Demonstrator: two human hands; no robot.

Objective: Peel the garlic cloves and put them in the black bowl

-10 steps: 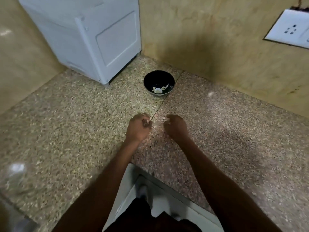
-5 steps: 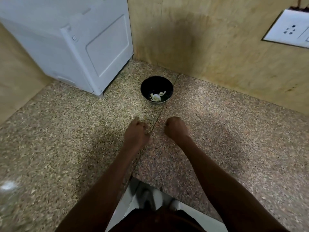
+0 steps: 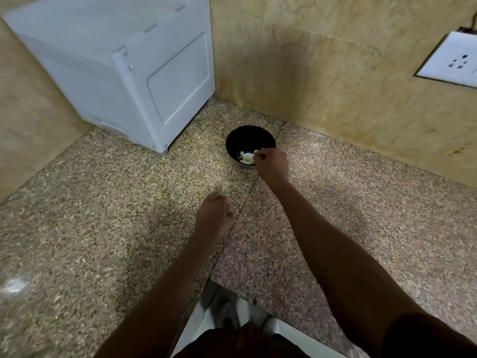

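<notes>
The black bowl (image 3: pixel 249 136) stands on the speckled stone counter near the back corner, with peeled garlic pieces (image 3: pixel 247 157) lying in its bottom. My right hand (image 3: pixel 272 166) reaches over the bowl's near right rim. Its fingertips pinch a small pale garlic clove (image 3: pixel 256 151) just above the pieces inside. My left hand (image 3: pixel 214 217) hovers over the counter nearer to me, left of the seam. Its fingers are curled and blurred, and whatever is inside them is hidden.
A white appliance (image 3: pixel 144 73) stands at the back left, close to the bowl. Tan marble walls (image 3: pixel 335 73) close the corner, with a white wall socket (image 3: pixel 455 62) at the right. The counter's front edge (image 3: pixel 214 285) lies below my arms.
My right hand has moved away from the left one and forward to the bowl. My left hand has stayed roughly where it was. The view has tilted slightly.
</notes>
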